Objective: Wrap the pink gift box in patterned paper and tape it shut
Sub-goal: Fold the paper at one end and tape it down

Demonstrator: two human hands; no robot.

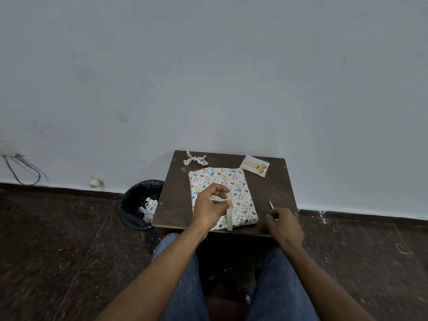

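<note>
The wrapped box (223,196) lies at the centre of the small dark table (275,181). The left hand (212,205) pinches a strip of tape (229,217) over it; the right hand (283,222), lower right, curls round scissors (271,205). If the dangling strip folds onto itself or lands crooked, the seam could gape. Lower left, a bin (139,202) stands on the dark floor before a pale wall.

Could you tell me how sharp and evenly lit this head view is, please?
Head view: soft, even light, no glare; the wide lens bends the skirting line; the right hand on the scissors is motion-blurred, while the left hand and wrapped box are fairly sharp.
</note>
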